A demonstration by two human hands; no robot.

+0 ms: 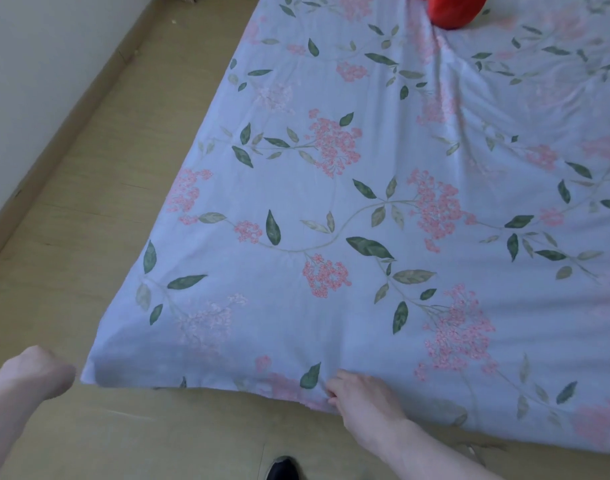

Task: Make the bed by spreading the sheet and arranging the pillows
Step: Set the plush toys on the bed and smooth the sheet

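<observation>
A pale blue sheet printed with pink flowers and green leaves lies spread over a low mattress on the floor. Its near left corner hangs over the mattress edge. My right hand grips the sheet's near edge, fingers curled into the cloth. My left hand is blurred, held just left of the sheet's corner, apart from the cloth; its fingers look curled and hold nothing. A red pillow rests on the sheet at the far end, cut off by the top of the view.
Light wooden floor runs along the bed's left and near sides. A white wall with a skirting board stands to the left. The tip of a dark shoe shows at the bottom edge.
</observation>
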